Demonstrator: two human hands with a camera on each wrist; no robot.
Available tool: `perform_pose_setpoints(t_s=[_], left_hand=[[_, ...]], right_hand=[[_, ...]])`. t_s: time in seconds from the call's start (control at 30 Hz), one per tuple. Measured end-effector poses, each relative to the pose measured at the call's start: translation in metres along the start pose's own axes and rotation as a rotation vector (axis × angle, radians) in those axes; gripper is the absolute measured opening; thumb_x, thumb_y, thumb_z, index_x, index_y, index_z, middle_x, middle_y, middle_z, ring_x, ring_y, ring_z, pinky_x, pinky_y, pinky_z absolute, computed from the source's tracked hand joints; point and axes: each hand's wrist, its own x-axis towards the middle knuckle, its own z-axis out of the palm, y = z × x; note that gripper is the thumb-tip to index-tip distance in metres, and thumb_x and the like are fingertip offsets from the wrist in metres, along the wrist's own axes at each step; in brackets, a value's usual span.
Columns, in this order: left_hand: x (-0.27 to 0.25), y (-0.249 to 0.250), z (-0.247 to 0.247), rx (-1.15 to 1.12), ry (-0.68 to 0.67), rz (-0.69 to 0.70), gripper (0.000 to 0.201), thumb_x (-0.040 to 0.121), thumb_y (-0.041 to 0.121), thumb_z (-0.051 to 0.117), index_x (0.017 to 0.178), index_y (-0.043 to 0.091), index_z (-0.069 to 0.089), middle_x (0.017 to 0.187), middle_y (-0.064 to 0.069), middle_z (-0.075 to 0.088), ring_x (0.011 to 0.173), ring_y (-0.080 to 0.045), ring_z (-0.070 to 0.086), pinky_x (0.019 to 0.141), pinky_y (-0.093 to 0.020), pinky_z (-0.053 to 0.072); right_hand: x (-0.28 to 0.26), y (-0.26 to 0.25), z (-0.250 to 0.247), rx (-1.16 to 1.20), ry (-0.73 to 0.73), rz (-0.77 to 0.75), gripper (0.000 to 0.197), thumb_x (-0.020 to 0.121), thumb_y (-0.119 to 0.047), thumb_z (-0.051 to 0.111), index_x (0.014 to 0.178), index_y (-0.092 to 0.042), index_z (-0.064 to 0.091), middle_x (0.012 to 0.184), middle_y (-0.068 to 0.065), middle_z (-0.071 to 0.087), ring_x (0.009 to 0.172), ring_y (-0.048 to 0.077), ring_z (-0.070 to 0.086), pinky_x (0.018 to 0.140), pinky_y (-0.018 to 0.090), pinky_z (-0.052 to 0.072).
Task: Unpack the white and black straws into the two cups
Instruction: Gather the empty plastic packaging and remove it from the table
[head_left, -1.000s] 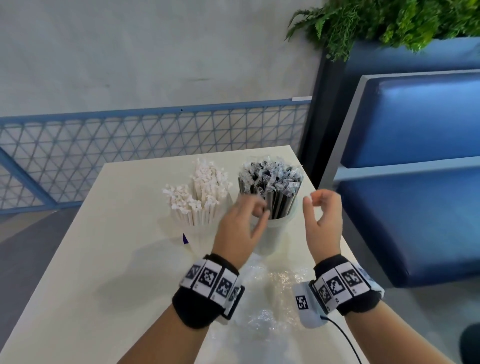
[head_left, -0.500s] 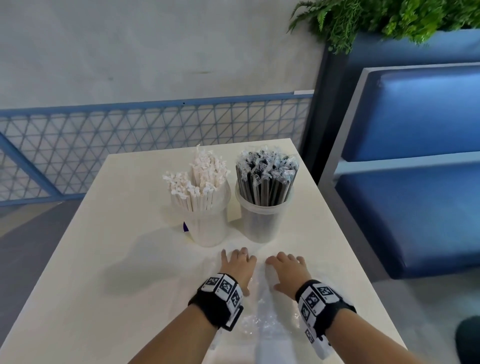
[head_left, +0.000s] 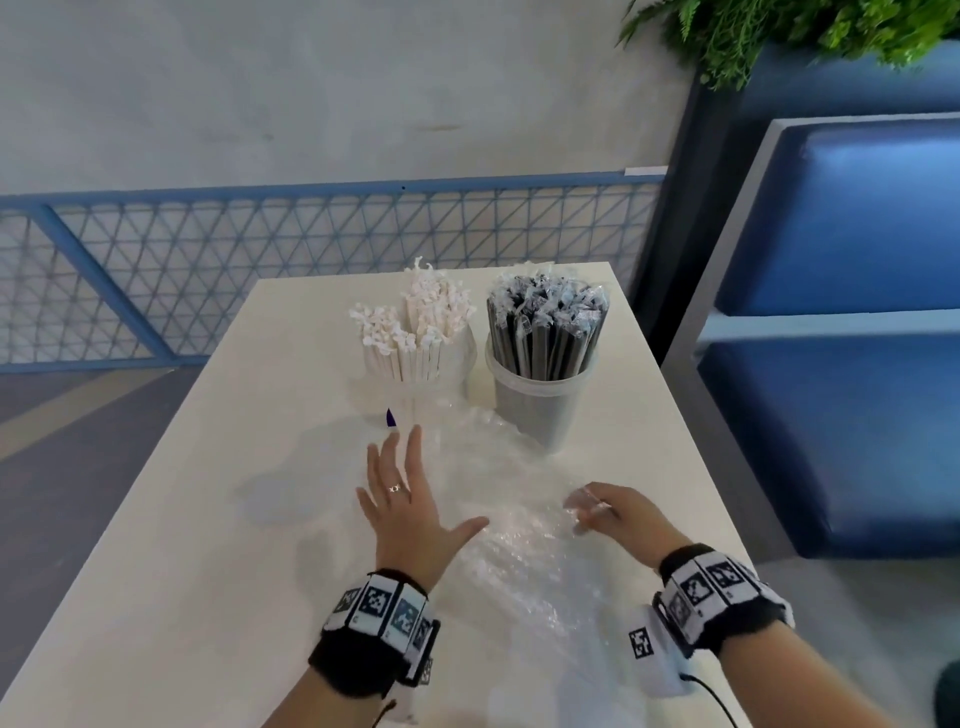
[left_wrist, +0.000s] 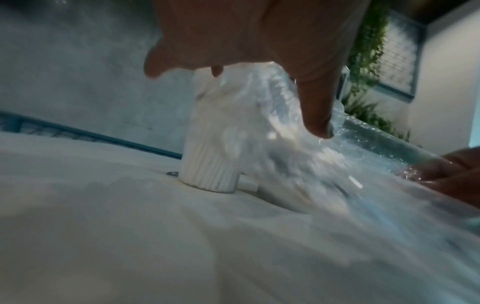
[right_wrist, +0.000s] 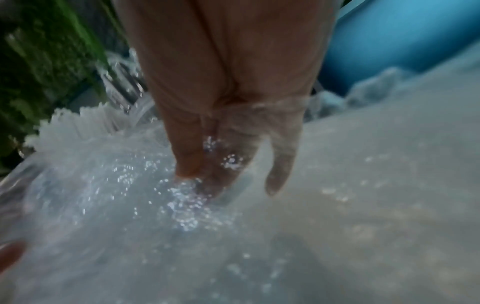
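Head view shows a pale rectangular table (head_left: 171, 545) with two clear plastic cups standing side by side near its far end. The left cup (head_left: 415, 395) is packed with upright white paper-wrapped straws (head_left: 410, 332); the right cup (head_left: 540, 400) is packed with upright black straws in clear sleeves (head_left: 545, 322). Nearer the person, a crumpled sheet of clear plastic wrapping (head_left: 519, 561) lies spread on the table, its far edge reaching the feet of both cups.

The left hand (head_left: 410, 509) lies flat with its fingers spread wide and straight, a ring on one finger, at the left edge of the wrapping and just short of the left cup. From the left wrist view the thumb (left_wrist: 317, 115) points down at the film, with the white straws (left_wrist: 210, 164) behind it; whether the thumb touches the film is hard to tell through the blur.

The right hand (head_left: 618, 514) sits on the right part of the wrapping, fingers curled and partly veiled by film. In the right wrist view its fingertips (right_wrist: 207, 185) meet on the plastic wrapping (right_wrist: 130, 205), which seems pinched there, though the blur leaves that uncertain.

A blue mesh railing (head_left: 311, 249) stands beyond the table, a blue padded bench (head_left: 857, 312) to the right, and green foliage (head_left: 779, 31) above it.
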Motion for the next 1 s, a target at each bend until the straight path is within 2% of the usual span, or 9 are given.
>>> perform_pose_setpoints(t_s=[0.07,0.13,0.23,0.3,0.53,0.7,0.77,0.87,1.0], left_hand=[[-0.009,0.0,-0.006,-0.355,0.007,-0.055,0.128,0.058,0.041,0.083,0.146,0.022,-0.008,0.154,-0.002,-0.003,0.141,-0.012,-0.003,0.113,-0.033,0.011],[-0.016,0.008,-0.01,-0.57,-0.159,-0.157,0.122,0.066,0.03,0.081,0.146,0.018,-0.011,0.148,0.006,0.008,0.132,0.0,0.01,0.107,-0.019,0.012],[-0.017,0.018,-0.01,-0.799,-0.399,-0.143,0.072,0.077,0.018,0.072,0.133,0.03,0.03,0.128,0.009,0.049,0.12,-0.011,0.049,0.105,-0.028,0.036],[-0.014,0.025,-0.016,-0.945,-0.397,-0.111,0.044,0.08,0.006,0.068,0.115,0.027,0.05,0.1,0.002,0.069,0.094,-0.021,0.065,0.087,-0.035,0.052],[0.003,0.016,-0.055,-0.963,-0.398,0.02,0.016,0.088,0.001,0.056,0.093,0.015,0.06,0.076,-0.001,0.073,0.065,-0.012,0.063,0.061,-0.023,0.053],[0.025,-0.001,-0.076,-0.934,-0.505,0.075,0.031,0.09,0.004,0.054,0.116,0.022,0.054,0.09,-0.006,0.075,0.047,-0.009,0.048,0.042,-0.018,0.041],[0.03,-0.004,-0.077,-1.02,-0.573,0.029,0.044,0.089,-0.005,0.05,0.118,0.029,0.05,0.1,-0.005,0.073,0.044,-0.007,0.048,0.04,-0.016,0.036],[0.036,-0.009,-0.074,-1.091,-0.609,-0.001,0.049,0.085,-0.017,0.044,0.119,0.017,0.054,0.112,-0.006,0.066,0.043,-0.004,0.044,0.043,-0.013,0.037],[0.037,-0.011,-0.067,-1.152,-0.662,-0.102,0.038,0.086,-0.017,0.04,0.096,0.013,0.061,0.099,0.0,0.067,0.044,-0.003,0.049,0.044,-0.013,0.04]], right_hand=[[-0.011,-0.008,-0.004,0.124,0.035,-0.051,0.014,0.088,-0.007,0.058,0.088,-0.019,0.065,0.093,0.002,0.07,0.077,0.009,0.069,0.078,0.012,0.048],[-0.023,-0.016,-0.001,0.26,0.08,-0.085,0.007,0.089,-0.011,0.058,0.092,-0.014,0.064,0.091,-0.003,0.068,0.077,0.004,0.068,0.079,0.016,0.049],[-0.035,-0.032,0.009,0.432,0.16,-0.11,0.007,0.09,-0.012,0.055,0.093,-0.014,0.061,0.094,-0.005,0.063,0.084,0.008,0.068,0.087,0.03,0.049],[-0.038,-0.043,0.018,0.584,0.225,-0.11,0.006,0.09,-0.01,0.053,0.091,-0.014,0.059,0.095,-0.003,0.061,0.086,0.011,0.067,0.087,0.032,0.05],[-0.043,-0.068,0.05,0.692,0.349,-0.167,0.006,0.089,-0.007,0.056,0.086,-0.013,0.056,0.088,0.0,0.056,0.077,0.014,0.058,0.079,0.03,0.054],[-0.045,-0.074,0.065,0.611,0.387,-0.183,0.013,0.089,-0.003,0.055,0.091,-0.016,0.057,0.079,-0.003,0.053,0.064,0.008,0.051,0.064,0.022,0.051],[-0.044,-0.076,0.07,0.605,0.41,-0.173,0.026,0.089,0.004,0.05,0.101,-0.018,0.057,0.089,-0.002,0.055,0.061,0.006,0.051,0.06,0.02,0.049],[-0.043,-0.077,0.075,0.684,0.458,-0.143,0.042,0.086,0.013,0.041,0.106,-0.02,0.057,0.104,-0.001,0.056,0.061,0.007,0.048,0.061,0.021,0.046],[-0.046,-0.079,0.081,0.764,0.531,-0.038,0.037,0.088,0.012,0.04,0.093,-0.018,0.06,0.098,0.0,0.057,0.072,0.015,0.052,0.068,0.023,0.046]])
